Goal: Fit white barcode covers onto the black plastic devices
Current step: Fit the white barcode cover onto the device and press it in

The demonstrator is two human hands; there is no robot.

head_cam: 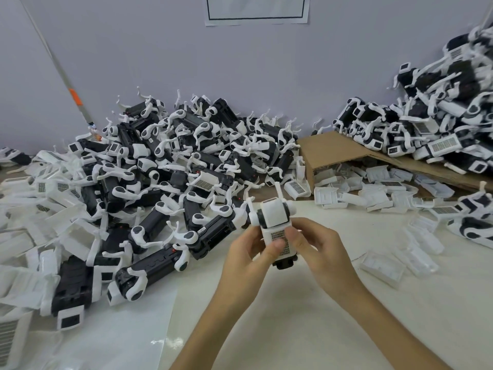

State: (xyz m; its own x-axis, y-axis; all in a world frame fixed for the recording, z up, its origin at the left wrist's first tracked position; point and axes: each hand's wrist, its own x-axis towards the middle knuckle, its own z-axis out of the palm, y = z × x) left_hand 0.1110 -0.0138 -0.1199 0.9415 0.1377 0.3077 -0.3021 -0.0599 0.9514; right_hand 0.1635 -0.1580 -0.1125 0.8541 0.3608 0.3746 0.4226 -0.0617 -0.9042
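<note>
Two hands meet at centre frame, just above the pale worktop (pixel 306 324). The left hand (pixel 244 253) and right hand (pixel 320 249) each have a grip closed round the same unit. It is a black plastic device with white curved arms (pixel 285 263), held upright, with its dark base showing at 6 o'clock under the fingers. A white rectangular barcode cover with a dotted code panel (pixel 279 234) sits on the device's near face. The left thumb (pixel 277 244) presses on the panel, and right fingers curl round its 3 o'clock edge. Neither grip is released.

Step in hand, as I judge it: seating the cover on the body. Cannot tell if it is fully home, because fingers hide the seams.

Next move calls for an even squeeze along both long edges until the cover sits flush, without skewing it, plus a quick look at the seam. After that, put the unit down and take a bare one with a fresh cover.

Surroundings:
- Large heap of black-and-white devices (pixel 173 161) at 10 o'clock.
- Second heap of covered units (pixel 440 116) at 2 o'clock, against the wall.
- Brown cardboard box on its side (pixel 333 148) at 1 o'clock, with loose white covers (pixel 373 188) spilling from it.
- Clear plastic trays (pixel 384 268) at 3 o'clock, near the right hand.
</note>
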